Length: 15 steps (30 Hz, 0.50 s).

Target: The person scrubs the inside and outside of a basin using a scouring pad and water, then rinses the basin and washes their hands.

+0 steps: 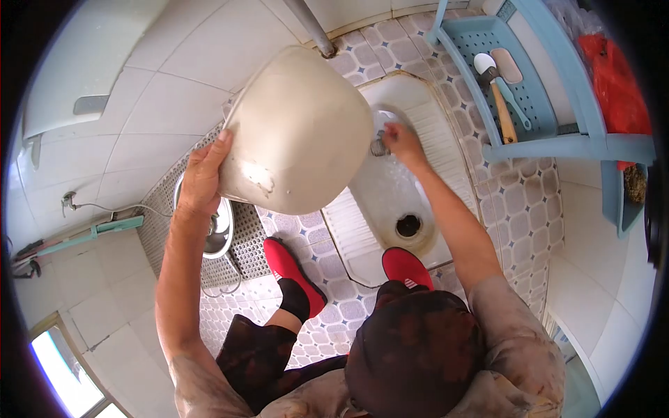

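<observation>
My left hand (pixel 203 171) is closed on the edge of a large beige plastic bin (pixel 296 132), which hangs tilted over the left side of the squat toilet. The bin's pale outer surface faces me, with dark stains low on it. My right hand (pixel 404 144) is closed over the toilet bowl, beside the bin's right side. At its fingers is a small grey clump that looks like a steel wool scourer (pixel 379 146). Wet white ceramic of the squat toilet (pixel 446 181) lies beneath, with a dark drain hole (pixel 408 224) nearer to me. The bin's inside is hidden.
A light-blue rack (pixel 540 150) on the right holds brushes (pixel 503 111) and a red plastic bag (pixel 613 83). To the left, a metal basin (pixel 221 230) sits on a grey perforated mat (pixel 174 237). A pipe (pixel 310 28) stands at the back wall.
</observation>
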Each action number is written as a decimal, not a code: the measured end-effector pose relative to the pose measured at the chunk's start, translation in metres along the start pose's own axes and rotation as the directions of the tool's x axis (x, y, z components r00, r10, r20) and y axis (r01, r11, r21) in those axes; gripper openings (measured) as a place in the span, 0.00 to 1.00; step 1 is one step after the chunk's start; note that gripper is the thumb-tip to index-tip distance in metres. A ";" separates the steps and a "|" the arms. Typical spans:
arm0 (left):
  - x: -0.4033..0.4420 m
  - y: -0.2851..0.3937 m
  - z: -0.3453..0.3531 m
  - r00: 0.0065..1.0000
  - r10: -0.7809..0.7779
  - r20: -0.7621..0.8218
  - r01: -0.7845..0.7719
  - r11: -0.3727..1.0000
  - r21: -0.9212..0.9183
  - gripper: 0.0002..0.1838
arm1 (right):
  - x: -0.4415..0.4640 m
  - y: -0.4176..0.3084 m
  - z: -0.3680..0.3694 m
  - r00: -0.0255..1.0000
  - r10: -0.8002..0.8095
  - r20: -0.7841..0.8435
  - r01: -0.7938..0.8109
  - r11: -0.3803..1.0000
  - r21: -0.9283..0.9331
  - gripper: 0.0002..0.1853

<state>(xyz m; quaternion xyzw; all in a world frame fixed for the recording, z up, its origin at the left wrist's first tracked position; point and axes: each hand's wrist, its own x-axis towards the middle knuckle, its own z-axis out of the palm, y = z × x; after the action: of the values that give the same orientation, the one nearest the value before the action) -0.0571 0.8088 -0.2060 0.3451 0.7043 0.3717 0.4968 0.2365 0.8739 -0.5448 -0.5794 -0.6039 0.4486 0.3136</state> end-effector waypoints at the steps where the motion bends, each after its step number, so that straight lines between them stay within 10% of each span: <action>1: 0.005 -0.013 -0.008 1.000 -0.017 -0.023 0.016 0.998 -0.061 0.28 | -0.019 -0.002 0.009 0.995 -0.081 0.054 0.094 0.946 -0.310 0.17; 2: 0.003 -0.014 -0.003 1.000 -0.016 -0.019 0.014 0.998 -0.062 0.28 | -0.040 -0.008 0.017 0.981 -0.143 0.131 0.192 0.788 -0.585 0.19; 5: -0.002 -0.024 0.000 0.992 -0.069 -0.110 0.036 0.960 -0.278 0.30 | -0.077 0.006 0.032 0.858 -0.306 0.412 0.473 0.782 -0.406 0.19; 9: -0.003 -0.040 -0.007 0.991 -0.088 -0.101 0.052 0.948 -0.314 0.30 | -0.071 0.004 0.025 0.960 -0.203 0.194 0.281 0.690 -0.667 0.18; 15: -0.018 -0.038 0.028 0.981 -0.040 -0.188 -0.001 0.977 -0.212 0.31 | -0.072 0.020 0.024 0.723 -0.614 0.317 0.662 0.486 -0.571 0.16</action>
<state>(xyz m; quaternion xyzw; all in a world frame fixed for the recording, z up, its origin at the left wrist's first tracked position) -0.0296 0.7805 -0.2377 0.2461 0.7086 0.4709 0.4642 0.2322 0.7970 -0.5620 -0.3681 -0.9011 0.0814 0.2142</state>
